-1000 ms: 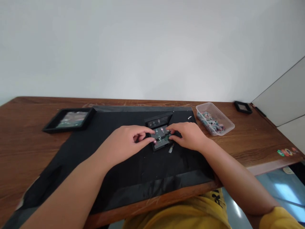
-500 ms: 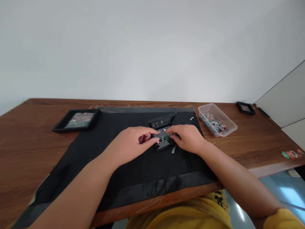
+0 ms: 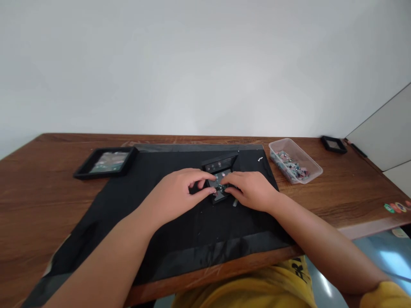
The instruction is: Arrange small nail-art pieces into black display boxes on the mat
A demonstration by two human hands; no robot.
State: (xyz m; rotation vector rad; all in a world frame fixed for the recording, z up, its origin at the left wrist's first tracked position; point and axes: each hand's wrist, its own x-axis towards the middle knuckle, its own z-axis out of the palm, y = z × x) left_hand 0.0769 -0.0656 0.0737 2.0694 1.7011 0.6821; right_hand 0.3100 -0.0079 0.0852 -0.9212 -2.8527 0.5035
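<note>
A small black case (image 3: 219,164) stands open on the black mat (image 3: 180,231), its lid tilted up at the back. Small green, white and pink ornaments (image 3: 221,187) lie inside on a grey base. My left hand (image 3: 188,188) reaches over the case's left edge, thumb and forefinger apart, tips at the ornaments. From the right my right hand (image 3: 250,188) curls over the inside, thumb and fingertips close together; anything between them is too small to make out. Partly under that hand, a small clear piece (image 3: 235,202) lies on the mat beside the case.
A clear plastic tub (image 3: 308,164) of small coloured pieces stands at the right. A larger black frame (image 3: 126,164) with a clear window lies at the left. At the far right rests a small black frame (image 3: 334,144). A white scrap (image 3: 260,159) lies on the mat.
My right hand has moved left and further over the case, covering a green piece that showed at its fingertips. My left hand has stayed at the case's left edge.
</note>
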